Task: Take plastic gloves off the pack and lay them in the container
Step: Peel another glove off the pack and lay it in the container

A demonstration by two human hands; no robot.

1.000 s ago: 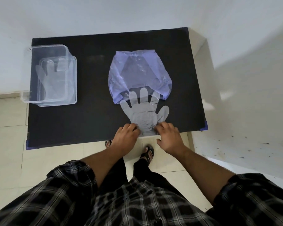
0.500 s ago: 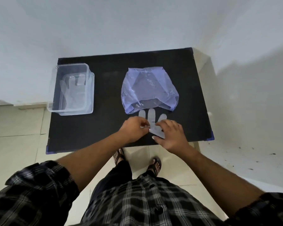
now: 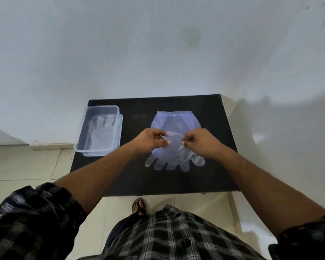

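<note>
Both hands have come up off the near edge of the black table (image 3: 204, 181) and now hang in the air over its middle, carrying a clear plastic glove (image 3: 172, 156) between them. A second ago the glove lay flat on the tabletop with its fingers pointing away toward the pack; now it hangs cuff-up, with its fingers drooping toward the near side, above the table surface. The left hand (image 3: 150, 137) pinches one corner of the cuff between thumb and fingertips, and the right hand (image 3: 199, 140) pinches the opposite corner in the same way, so the film is spread between them. The purple pack (image 3: 174, 119) stays on the table, behind the hands and partly hidden by the lifted glove; whether more gloves poke out of it cannot be told. The clear container (image 3: 99, 135) sits at the far left of the table, well apart from the hands, and already holds at least one glove (image 3: 101, 132) lying flat inside.

By my reading, the glove is now free of the pack, and what remains is to carry it left and lay it down on the one in the container.
</note>
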